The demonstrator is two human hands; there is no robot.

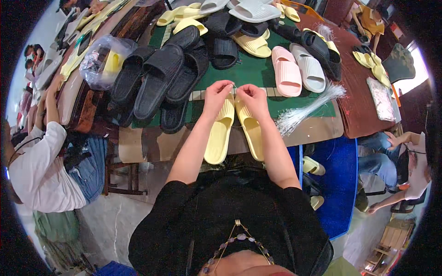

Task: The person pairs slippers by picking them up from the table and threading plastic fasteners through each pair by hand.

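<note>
A pair of pale yellow slide slippers, the left one (218,138) and the right one (251,133), lies side by side at the near table edge, heels toward me. Over their ribbed straps, my left hand (218,95) and my right hand (253,99) meet with fingertips pinched close together. Between the fingertips shows a thin pale strand (235,86), which both hands appear to hold. The fingers partly cover the straps. Right of my right hand lies a bundle of clear thin plastic strands (306,108).
Black slippers (159,78) pile up at the left beside a clear plastic bag (103,62). A pink slipper (286,71) and a white slipper (308,68) stand beyond my right hand. A blue bin (338,184) holding slippers is below the table's right side. Other people sit at both sides.
</note>
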